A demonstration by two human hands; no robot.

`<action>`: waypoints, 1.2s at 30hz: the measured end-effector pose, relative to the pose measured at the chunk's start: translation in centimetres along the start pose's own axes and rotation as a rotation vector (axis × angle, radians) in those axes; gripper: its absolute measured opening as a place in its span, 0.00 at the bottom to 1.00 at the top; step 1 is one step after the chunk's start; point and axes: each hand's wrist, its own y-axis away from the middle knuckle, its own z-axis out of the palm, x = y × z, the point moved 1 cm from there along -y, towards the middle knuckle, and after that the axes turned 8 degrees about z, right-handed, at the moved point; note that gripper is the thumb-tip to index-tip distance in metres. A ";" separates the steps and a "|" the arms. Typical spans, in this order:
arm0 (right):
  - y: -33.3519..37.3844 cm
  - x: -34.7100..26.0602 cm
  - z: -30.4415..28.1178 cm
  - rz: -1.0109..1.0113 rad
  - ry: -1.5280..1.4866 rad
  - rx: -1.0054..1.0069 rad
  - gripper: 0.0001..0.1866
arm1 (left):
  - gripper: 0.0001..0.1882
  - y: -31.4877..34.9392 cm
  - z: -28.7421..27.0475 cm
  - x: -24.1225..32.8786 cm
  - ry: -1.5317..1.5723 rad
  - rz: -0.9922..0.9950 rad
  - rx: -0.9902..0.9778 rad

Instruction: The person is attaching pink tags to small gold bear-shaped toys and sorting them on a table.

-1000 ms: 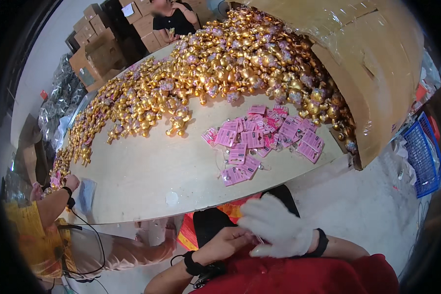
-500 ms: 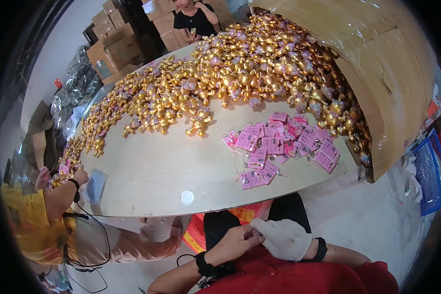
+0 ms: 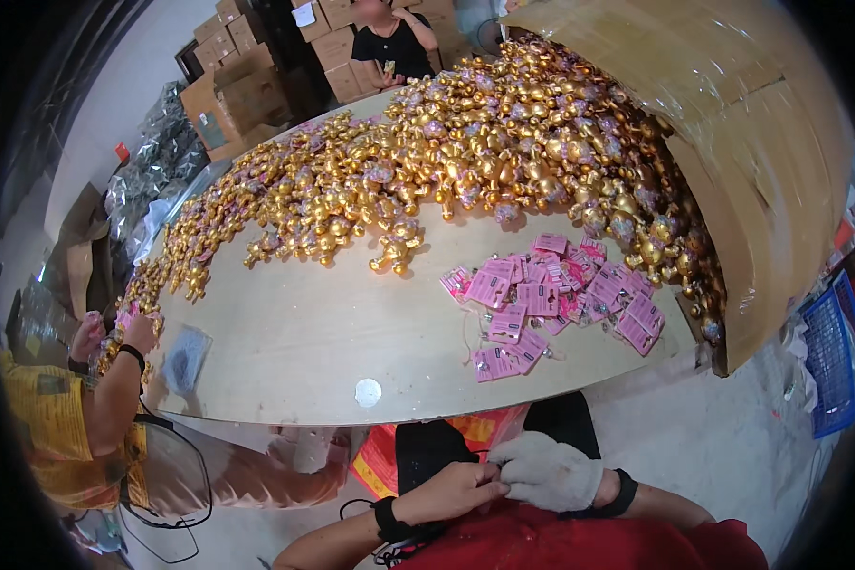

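Observation:
Over my lap, below the table's near edge, my two hands meet. My left hand [image 3: 454,491] is bare and closed, its thumb and finger pressed together against the glove; what they hold, if anything, is hidden. A white knitted glove [image 3: 562,467] covers my right hand [image 3: 541,475], whose bent fingers reach toward the left fingertips. Whatever lies between the hands is too small to make out. Ahead on the table [image 3: 285,351], a loose heap of pink printed cards [image 3: 539,299] with small metal pieces and cords lies nearest to me.
Shiny gold figurines [image 3: 503,133] pile across the table's far side, against a large cardboard sheet [image 3: 750,142] at right. A co-worker in yellow [image 3: 52,418] handles pieces at left; another person [image 3: 394,47] sits opposite. A blue plastic crate [image 3: 831,351] stands at far right.
My right gloved fingers have curled in toward my left hand, where before the glove looked flatter and pointed. Both hands stay together over my lap. The view has shifted slightly.

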 end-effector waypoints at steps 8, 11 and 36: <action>1.7 0.2 2.1 0.387 -0.248 0.017 0.12 | 0.20 -0.6 -0.4 0.6 -0.289 0.116 0.113; 0.8 -0.9 0.8 0.447 -0.273 0.003 0.11 | 0.20 -0.6 -0.6 1.3 -0.311 0.133 0.140; 1.9 1.2 0.6 0.331 -0.111 0.065 0.11 | 0.17 -7.0 -25.0 1.9 -0.940 0.170 0.996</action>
